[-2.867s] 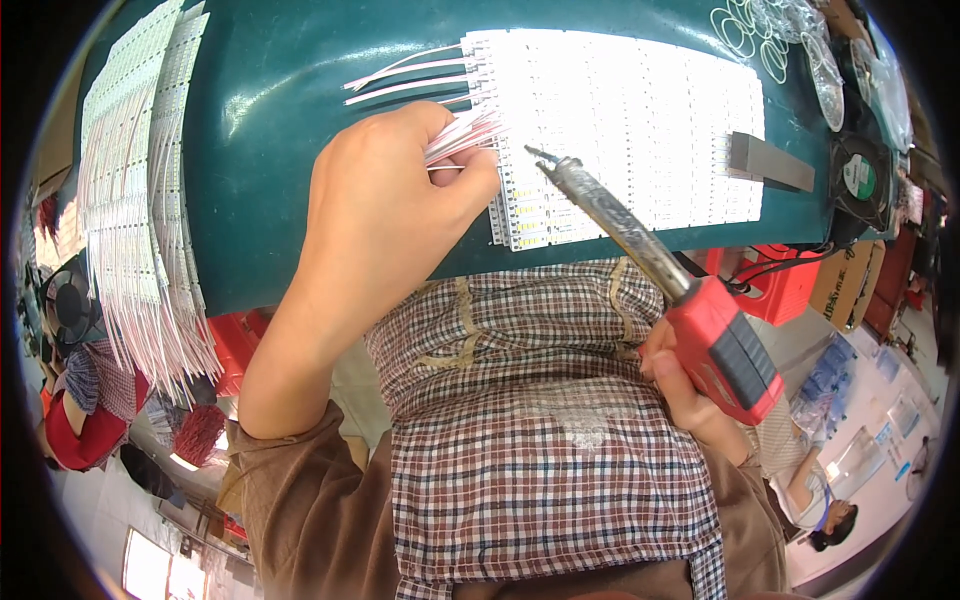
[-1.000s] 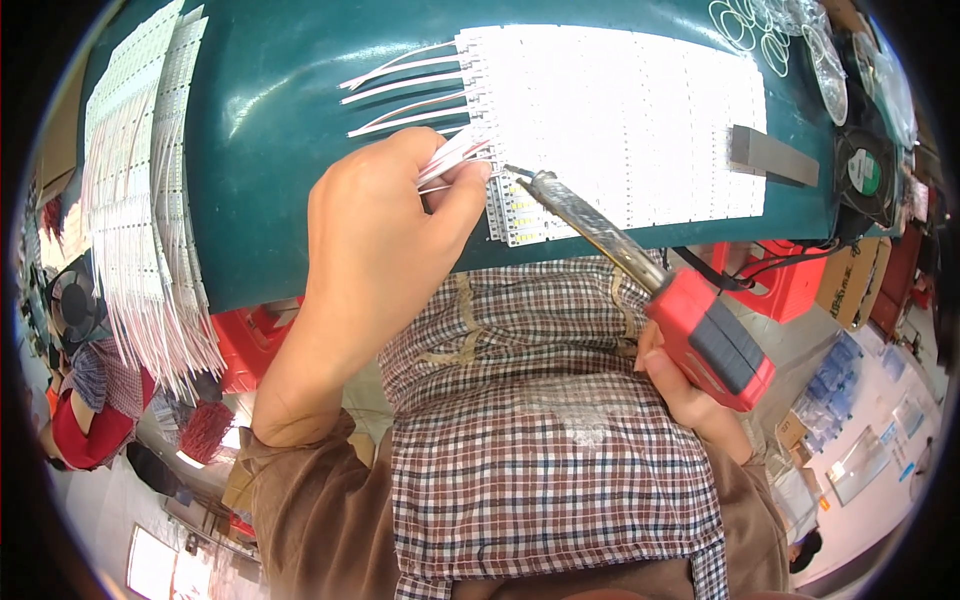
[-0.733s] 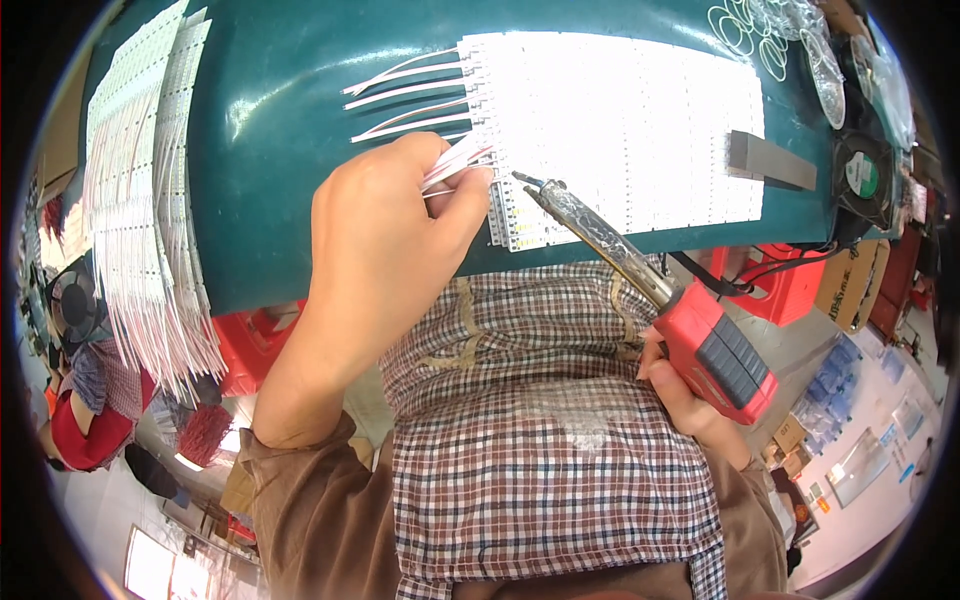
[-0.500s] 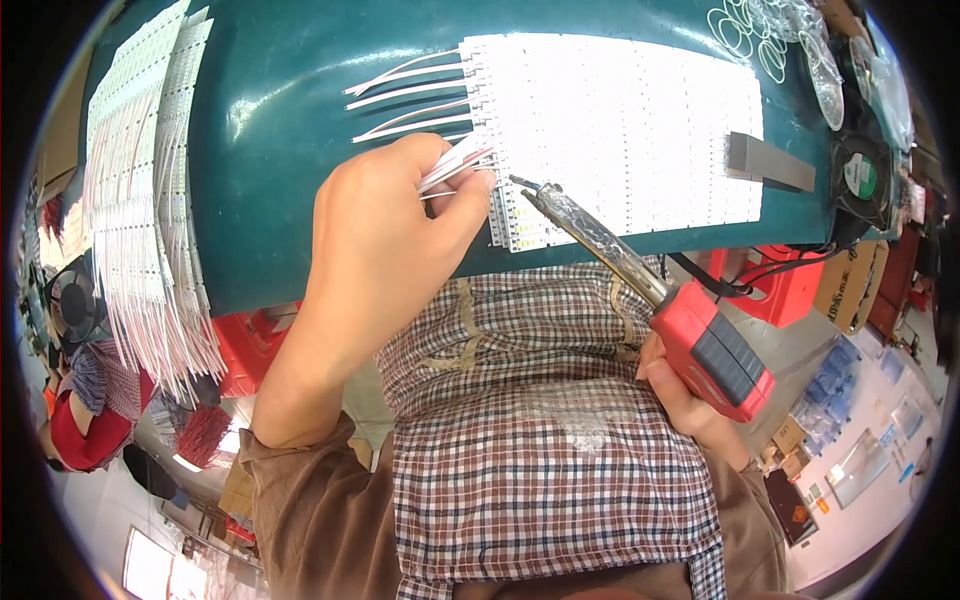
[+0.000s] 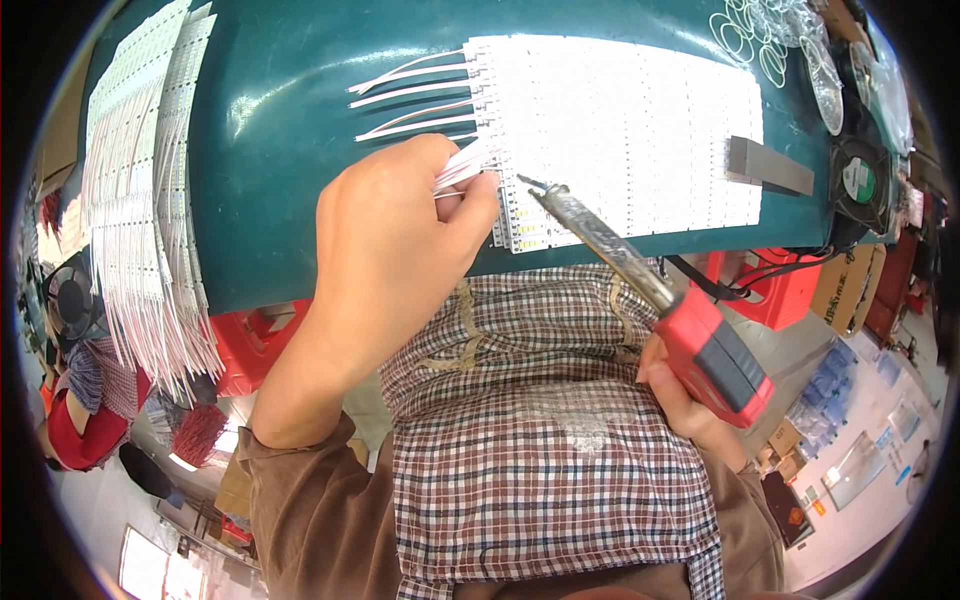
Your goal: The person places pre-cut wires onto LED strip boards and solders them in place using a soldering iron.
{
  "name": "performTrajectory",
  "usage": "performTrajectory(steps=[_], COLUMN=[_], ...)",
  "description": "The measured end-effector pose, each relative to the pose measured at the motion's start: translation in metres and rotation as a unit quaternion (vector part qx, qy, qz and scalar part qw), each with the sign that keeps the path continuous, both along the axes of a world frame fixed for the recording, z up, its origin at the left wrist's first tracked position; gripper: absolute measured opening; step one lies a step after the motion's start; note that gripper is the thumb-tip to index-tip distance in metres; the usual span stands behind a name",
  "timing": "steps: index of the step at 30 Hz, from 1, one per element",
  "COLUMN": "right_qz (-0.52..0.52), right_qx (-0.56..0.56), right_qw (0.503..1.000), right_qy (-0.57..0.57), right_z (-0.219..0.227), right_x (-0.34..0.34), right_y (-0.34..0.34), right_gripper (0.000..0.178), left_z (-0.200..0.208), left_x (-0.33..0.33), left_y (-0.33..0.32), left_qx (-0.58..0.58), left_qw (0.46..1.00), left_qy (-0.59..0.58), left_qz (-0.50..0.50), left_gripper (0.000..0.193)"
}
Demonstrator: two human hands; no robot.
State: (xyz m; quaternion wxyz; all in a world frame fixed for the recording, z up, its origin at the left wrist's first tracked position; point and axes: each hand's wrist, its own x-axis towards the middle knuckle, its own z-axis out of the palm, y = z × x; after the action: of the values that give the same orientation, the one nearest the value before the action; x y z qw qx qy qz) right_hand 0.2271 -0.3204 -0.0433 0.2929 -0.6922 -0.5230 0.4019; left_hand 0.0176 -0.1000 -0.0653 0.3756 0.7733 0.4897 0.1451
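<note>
A white panel of LED circuit strips lies on the green table, with wires hanging off its left edge. At that edge, my left hand pinches a bunch of thin white and reddish wires between thumb and fingers. My right hand is wrapped round the red and black handle of a soldering iron. The iron's tip is just right of my left fingertips, over the panel's left edge; whether it touches cannot be made out. A flat grey metal bar lies across the panel's right edge.
Stacks of wired LED strips hang over the table's left end. A small black fan stands at the right, below coiled wire and a plastic bag. Red stools are under the table. Another person's red sleeve shows at far left.
My left hand has shifted very slightly right with the wires. The soldering iron has moved a little to the right and down. The panel looks nearly unmoved.
</note>
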Motion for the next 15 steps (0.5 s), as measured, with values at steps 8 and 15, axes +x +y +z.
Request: performTrajectory(steps=[8,15], right_qz=[-0.035,-0.051], right_qx=[-0.024,-0.024], right_qw=[0.998,0.998], right_qy=[0.035,0.028], right_z=[0.007,0.01], right_x=[-0.002,-0.002], right_y=[0.002,0.003], right_gripper=[0.017,0.015], left_z=[-0.004,-0.005], left_x=[-0.002,-0.013], left_y=[0.0,0.008], left_qx=[0.015,-0.09], left_qw=[1.0,0.993], left_qy=[-0.014,-0.071], left_qz=[-0.005,0.02], left_gripper=[0.02,0.014])
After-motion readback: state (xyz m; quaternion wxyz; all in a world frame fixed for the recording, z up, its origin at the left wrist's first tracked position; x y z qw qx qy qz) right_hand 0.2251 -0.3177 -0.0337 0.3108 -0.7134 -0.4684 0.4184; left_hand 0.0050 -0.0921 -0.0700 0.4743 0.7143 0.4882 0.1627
